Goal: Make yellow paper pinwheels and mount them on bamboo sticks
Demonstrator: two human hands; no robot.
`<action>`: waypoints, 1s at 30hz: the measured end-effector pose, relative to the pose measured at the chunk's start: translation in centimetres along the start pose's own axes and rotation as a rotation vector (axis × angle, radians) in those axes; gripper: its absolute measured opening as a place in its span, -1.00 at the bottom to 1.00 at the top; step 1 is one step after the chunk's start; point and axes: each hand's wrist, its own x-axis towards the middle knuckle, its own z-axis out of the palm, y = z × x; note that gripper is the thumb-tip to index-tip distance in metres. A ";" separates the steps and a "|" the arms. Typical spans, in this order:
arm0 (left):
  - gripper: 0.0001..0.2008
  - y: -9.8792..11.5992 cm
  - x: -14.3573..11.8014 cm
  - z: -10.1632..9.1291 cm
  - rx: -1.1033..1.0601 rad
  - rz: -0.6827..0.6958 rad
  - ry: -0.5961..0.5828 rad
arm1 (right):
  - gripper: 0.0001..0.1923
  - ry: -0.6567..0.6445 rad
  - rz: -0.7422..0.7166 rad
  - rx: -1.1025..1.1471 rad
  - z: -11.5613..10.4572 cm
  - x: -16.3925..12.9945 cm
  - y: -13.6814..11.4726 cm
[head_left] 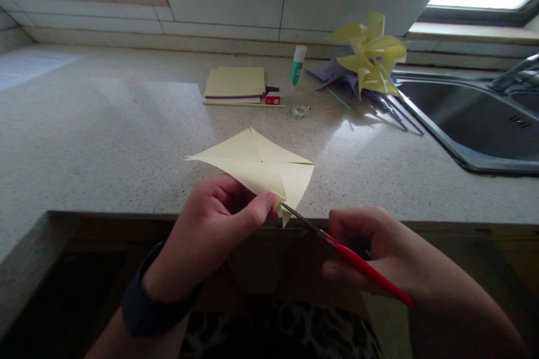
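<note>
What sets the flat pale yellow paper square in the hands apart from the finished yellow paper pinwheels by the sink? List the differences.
The pale yellow paper square is flat with creases; the yellow paper pinwheels have curled, folded blades. The square is held by the left hand at red-handled scissors in the right hand; the pinwheels lie untouched on the counter. Both are the same pale yellow paper.

The left hand [219, 219] covers the near underside of the pale yellow cut paper square [256, 165]. The red-handled scissors [349, 255] vanish into the right hand [374, 252], finger loops unseen. The steel sink [475, 118] runs off the right edge. The small red box's [273, 99] print is too tiny to read.
</note>
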 end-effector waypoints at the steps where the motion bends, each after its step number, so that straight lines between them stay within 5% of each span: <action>1: -0.77 0.0 0.0 0.0 0.004 -0.004 0.003 | -0.56 0.001 0.001 0.006 0.0 0.0 0.0; 30: -0.78 -0.2 0.0 0.1 -0.031 0.006 0.012 | -0.53 0.024 0.010 -0.023 0.1 0.1 0.2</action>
